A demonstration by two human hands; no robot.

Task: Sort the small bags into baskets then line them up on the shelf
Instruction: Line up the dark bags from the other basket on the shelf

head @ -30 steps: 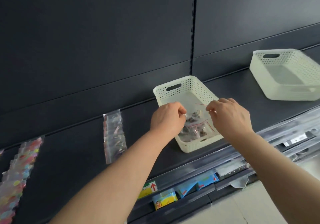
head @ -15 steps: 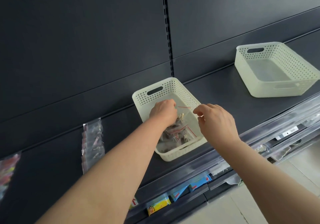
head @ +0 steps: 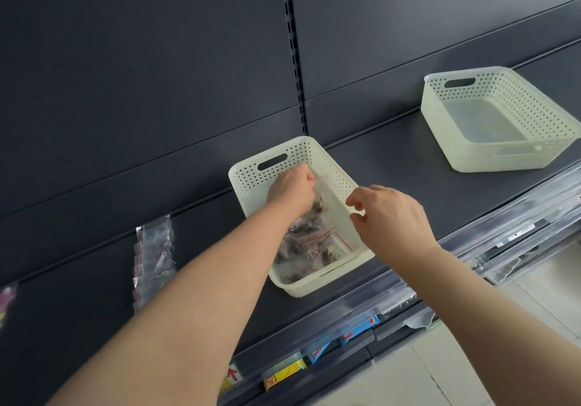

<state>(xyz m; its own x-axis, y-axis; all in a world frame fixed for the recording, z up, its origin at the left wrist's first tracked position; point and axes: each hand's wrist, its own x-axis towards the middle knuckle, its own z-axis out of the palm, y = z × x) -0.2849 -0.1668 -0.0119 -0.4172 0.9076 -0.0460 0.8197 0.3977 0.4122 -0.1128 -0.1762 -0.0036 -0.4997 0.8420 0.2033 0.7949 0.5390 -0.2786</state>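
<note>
A single head-worn wide-angle view looks forward and down, close above the shelf [head: 393, 166].

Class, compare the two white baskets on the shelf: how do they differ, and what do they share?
The near basket holds small bags; the far basket shows a bare floor. The left hand reaches into the near basket, gripping some of them, with the right hand above its rim; no hand touches the far basket. Both are white, perforated, rectangular, with slot handles, and stand on the same shelf.
</note>
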